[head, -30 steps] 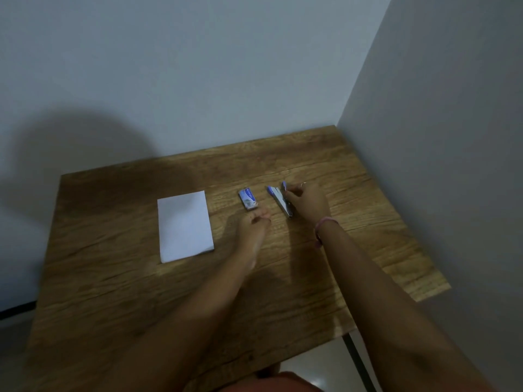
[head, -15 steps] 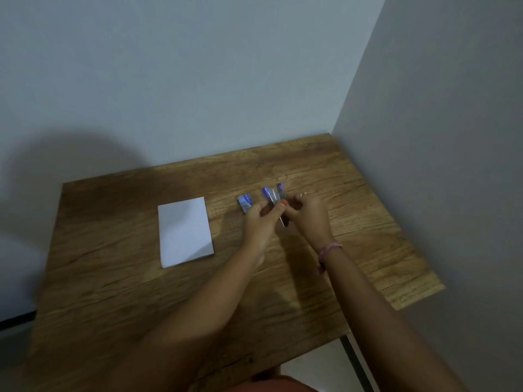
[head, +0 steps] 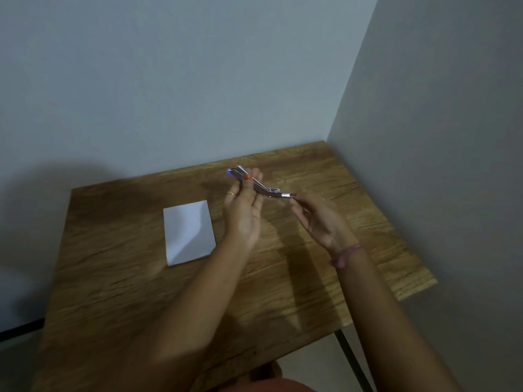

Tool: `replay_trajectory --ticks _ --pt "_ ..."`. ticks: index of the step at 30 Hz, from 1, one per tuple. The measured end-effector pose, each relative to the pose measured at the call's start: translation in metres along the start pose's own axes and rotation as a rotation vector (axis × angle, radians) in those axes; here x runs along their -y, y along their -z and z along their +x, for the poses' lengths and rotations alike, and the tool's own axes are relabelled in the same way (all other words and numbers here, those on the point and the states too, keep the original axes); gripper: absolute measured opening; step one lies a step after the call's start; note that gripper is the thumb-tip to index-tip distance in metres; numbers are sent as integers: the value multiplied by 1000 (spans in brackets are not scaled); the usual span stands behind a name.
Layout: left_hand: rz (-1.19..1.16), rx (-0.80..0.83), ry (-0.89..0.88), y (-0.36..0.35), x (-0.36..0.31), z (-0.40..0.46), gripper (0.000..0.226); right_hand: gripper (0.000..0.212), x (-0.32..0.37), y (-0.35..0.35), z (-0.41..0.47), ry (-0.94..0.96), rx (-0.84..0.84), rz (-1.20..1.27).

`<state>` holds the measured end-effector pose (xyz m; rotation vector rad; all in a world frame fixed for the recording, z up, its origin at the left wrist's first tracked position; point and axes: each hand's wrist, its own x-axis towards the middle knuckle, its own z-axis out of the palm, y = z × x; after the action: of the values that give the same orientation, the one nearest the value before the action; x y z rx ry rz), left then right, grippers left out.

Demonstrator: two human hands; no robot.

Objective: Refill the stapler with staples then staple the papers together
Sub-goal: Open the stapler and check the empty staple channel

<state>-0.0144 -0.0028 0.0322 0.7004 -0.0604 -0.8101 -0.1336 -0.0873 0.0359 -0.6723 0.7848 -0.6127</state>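
Left hand [head: 242,210] pinched stapler [head: 256,184], frame centre; right hand [head: 319,219] pinched its metal end. Papers [head: 189,232] lay left on table [head: 113,278], unobstructed.

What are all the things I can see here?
table: one, brown wood, in a corner between two walls
papers: one white stack, flat on the table's left part
stapler: one, silver with a blue end, held up above the table
ring: one, gold, on a left finger
bracelet: one, pink, on the right wrist
left hand: grips the stapler's blue end
right hand: pinches its silver end
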Motion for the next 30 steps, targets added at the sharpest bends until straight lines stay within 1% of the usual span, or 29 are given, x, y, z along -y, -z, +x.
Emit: replay_trajectory --ticks 1,3,5,6,8,10,12,14,15,17,19,22,25,27,30 --pt "-57 -5 13 1 -3 0 19 18 -3 4 -3 -68 52 34" --pt "-159 -5 52 2 -6 -2 23 20 -10 9 -7 -131 117 46" --pt "-204 4 80 5 -6 -5 24 26 -14 12 -8 -133 138 -45" --pt "-195 11 83 7 -6 -7 23 29 -13 12 -9 -99 130 -152" --pt "-143 43 79 11 -7 -10 21 32 -6 10 -10 72 69 -459" --pt "-67 99 75 12 -8 -14 21 28 6 5 -13 328 29 -697" --pt "6 154 72 11 -7 -19 23 24 18 -7 -15 509 135 -789" --pt "45 191 77 8 -4 -23 25 23 25 -20 -17 600 259 -909" --pt "59 200 79 7 -3 -25 26 22 26 -27 -17 630 291 -981" --pt "84 202 76 6 -2 -27 26 22 28 -36 -14 691 299 -1083" --pt "120 195 77 6 -2 -27 24 20 31 -41 -12 702 335 -1103" --pt "198 214 86 7 -6 -27 22 18 34 -44 -8 668 392 -1118" --pt "242 207 87 6 -13 -26 17 13 35 -47 -6 643 370 -1115" --pt "326 185 53 5 -17 -25 16 6 35 -50 -6 656 352 -1148" --pt "418 171 30 3 -21 -23 19 7 35 -54 -7 652 342 -1175"
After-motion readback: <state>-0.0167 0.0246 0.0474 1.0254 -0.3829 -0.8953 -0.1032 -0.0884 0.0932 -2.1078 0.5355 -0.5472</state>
